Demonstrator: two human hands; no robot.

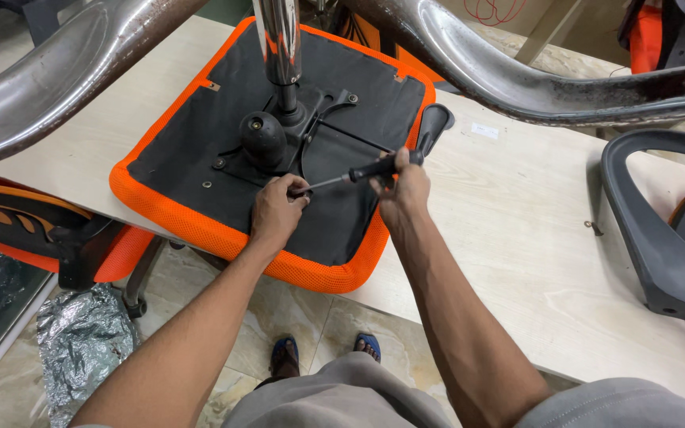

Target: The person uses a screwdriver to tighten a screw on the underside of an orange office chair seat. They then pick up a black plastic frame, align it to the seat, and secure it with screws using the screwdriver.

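An upturned orange office-chair seat (176, 214) with a black underside lies on a pale wooden table (517, 238). A black metal mechanism plate (295, 135) with a round knob and a chrome gas column (277, 40) is fixed to its middle. My right hand (402, 190) grips a screwdriver (362, 172) by its black handle, the shaft pointing left and down at the plate's near edge. My left hand (279, 210) rests on the seat's underside, its fingers pinched at the screwdriver's tip; whatever they pinch is hidden.
Chrome legs of the chair base (517, 71) arch across the top of the view. A dark grey armrest (652, 230) lies at the table's right. Another orange chair part (33, 222) stands at the left, crumpled foil (81, 341) on the tiled floor. A loose small screw (594, 229) lies on the table.
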